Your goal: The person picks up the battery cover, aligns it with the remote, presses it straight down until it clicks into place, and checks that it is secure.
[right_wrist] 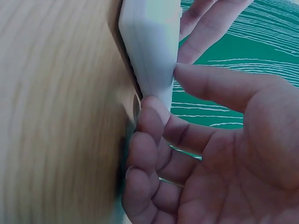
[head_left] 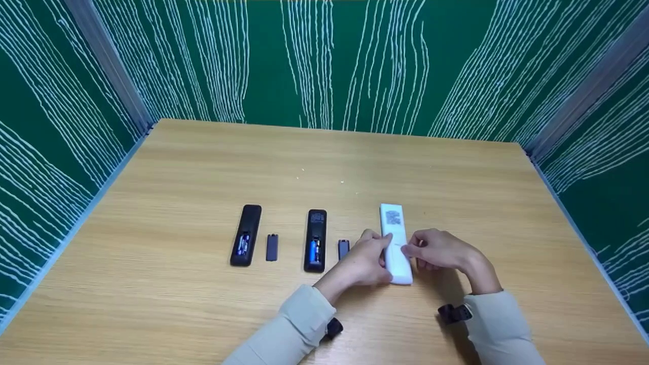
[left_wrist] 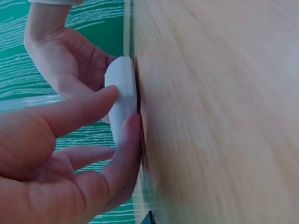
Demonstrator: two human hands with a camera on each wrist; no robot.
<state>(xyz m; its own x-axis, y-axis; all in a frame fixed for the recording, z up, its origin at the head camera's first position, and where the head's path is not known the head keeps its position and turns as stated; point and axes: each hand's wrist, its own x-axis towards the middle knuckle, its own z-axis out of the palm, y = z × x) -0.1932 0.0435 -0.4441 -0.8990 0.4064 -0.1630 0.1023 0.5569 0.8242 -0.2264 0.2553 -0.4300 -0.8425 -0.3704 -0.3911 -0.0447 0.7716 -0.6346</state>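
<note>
A white remote control [head_left: 397,230] lies back side up on the table, a printed label [head_left: 393,217] near its far end. My left hand [head_left: 362,261] grips its left side, the thumb on top and the other fingers along the edge. From the other side, my right hand [head_left: 441,248] pinches the edge between thumb and index finger. In the right wrist view its remaining fingers are curled beside the white remote [right_wrist: 152,46]. The left wrist view shows the remote's end [left_wrist: 120,77] close to the tabletop. Its battery compartment cannot be made out.
To the left lie two black remotes [head_left: 248,218] [head_left: 316,228], their battery compartments uncovered and batteries [head_left: 315,251] inside. A small dark cover [head_left: 272,247] lies right of one; another cover [head_left: 344,247] is partly behind my left hand. White specks [head_left: 342,182] dot the wooden table [head_left: 203,167]. Green walls [head_left: 268,61] surround it.
</note>
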